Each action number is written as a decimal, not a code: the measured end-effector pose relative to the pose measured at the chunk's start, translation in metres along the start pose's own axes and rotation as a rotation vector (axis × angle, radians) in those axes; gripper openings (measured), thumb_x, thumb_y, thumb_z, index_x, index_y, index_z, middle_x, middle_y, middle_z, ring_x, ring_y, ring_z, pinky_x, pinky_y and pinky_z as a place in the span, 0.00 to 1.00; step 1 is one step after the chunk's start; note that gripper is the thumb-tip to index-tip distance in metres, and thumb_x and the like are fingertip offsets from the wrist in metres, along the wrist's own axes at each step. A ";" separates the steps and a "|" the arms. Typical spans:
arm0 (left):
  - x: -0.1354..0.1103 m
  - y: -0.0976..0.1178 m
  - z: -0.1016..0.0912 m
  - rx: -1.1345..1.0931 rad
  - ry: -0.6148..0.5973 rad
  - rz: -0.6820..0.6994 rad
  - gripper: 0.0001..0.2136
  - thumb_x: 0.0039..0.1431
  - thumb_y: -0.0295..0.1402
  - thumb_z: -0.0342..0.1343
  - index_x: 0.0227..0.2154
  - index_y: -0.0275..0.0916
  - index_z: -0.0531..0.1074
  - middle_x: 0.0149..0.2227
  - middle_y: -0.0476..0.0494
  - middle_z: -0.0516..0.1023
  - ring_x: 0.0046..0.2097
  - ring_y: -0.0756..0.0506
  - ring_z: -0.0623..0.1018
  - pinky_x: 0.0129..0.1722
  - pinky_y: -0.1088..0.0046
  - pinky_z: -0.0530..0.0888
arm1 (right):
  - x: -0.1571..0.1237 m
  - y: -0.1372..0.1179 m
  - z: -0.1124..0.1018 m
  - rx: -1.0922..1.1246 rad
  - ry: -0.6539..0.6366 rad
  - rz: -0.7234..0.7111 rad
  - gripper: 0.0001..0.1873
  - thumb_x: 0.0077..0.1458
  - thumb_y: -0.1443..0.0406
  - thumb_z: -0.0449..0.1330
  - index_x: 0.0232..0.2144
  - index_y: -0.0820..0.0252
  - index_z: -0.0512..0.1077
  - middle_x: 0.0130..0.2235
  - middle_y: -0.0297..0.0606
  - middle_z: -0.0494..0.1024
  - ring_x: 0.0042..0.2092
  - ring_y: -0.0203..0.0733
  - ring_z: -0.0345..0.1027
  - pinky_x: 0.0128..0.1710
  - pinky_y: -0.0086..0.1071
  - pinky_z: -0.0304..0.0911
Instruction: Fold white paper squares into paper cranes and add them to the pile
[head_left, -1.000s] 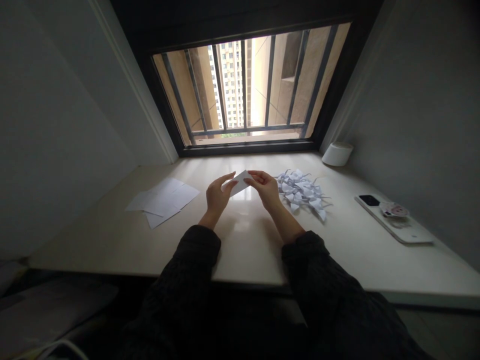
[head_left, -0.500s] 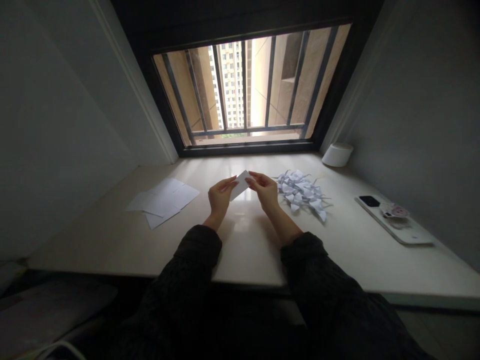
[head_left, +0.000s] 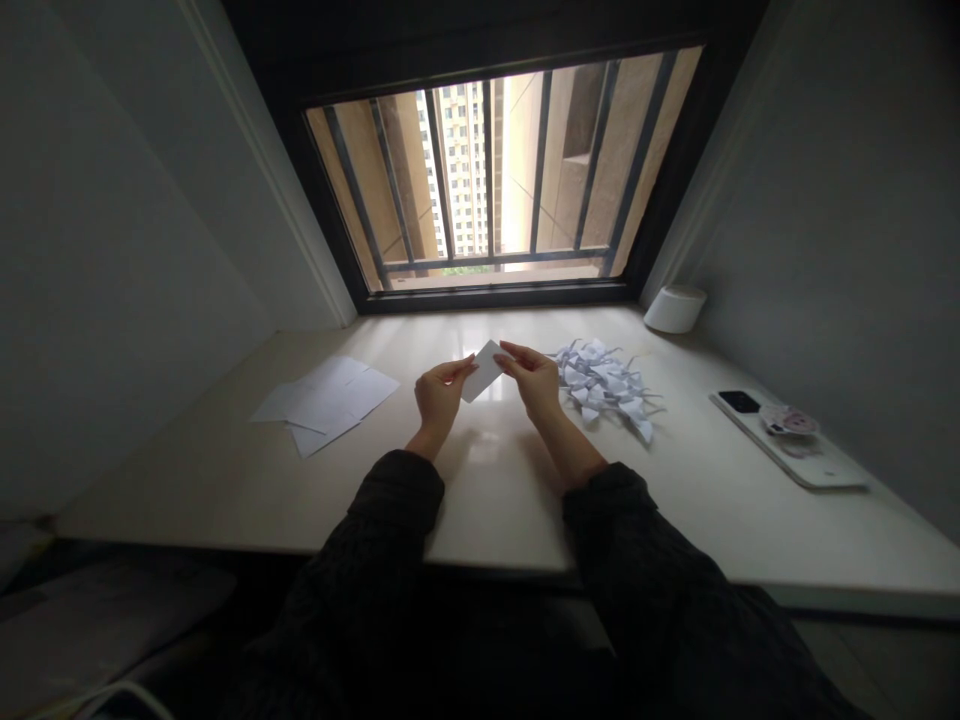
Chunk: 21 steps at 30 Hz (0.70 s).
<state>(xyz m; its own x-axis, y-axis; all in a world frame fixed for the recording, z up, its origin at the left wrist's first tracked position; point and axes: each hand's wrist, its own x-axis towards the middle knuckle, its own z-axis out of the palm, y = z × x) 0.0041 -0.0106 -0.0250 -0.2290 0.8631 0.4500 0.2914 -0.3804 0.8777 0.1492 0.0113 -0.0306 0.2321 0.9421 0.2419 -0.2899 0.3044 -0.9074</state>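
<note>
— Paper piece [head_left: 482, 374], white: where is it held?
— Above the pale counter [head_left: 495, 510], between both hands. Its left side is pinched by the left hand [head_left: 441, 393], thumb against fingers; its right side is pinched likewise by the right hand [head_left: 534, 380].
— Other paper?
— Loose white sheets [head_left: 334, 395], overlapping, are laid left of the hands; folded white pieces [head_left: 600, 382] are heaped just beside the right hand.
— Remaining items?
— White phone [head_left: 825, 467], fitted with a round attachment [head_left: 790, 420], placed at far right; white tapered object [head_left: 675, 309] set near the window [head_left: 517, 200].
</note>
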 end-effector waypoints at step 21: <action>-0.005 -0.013 0.017 -0.415 0.079 -0.223 0.17 0.43 0.37 0.67 0.38 0.37 0.79 0.40 0.40 0.81 0.44 0.41 0.79 0.47 0.63 0.73 | -0.016 0.009 0.011 -0.098 -0.128 0.344 0.22 0.33 0.48 0.69 0.25 0.60 0.76 0.25 0.36 0.75 0.29 0.37 0.66 0.27 0.30 0.58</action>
<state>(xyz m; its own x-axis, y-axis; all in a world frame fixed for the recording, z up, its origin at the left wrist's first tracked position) 0.0175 -0.0044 -0.0414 -0.3182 0.9171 0.2399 -0.1648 -0.3028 0.9387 0.1323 0.0007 -0.0386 0.0169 0.9988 -0.0468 -0.2386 -0.0414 -0.9702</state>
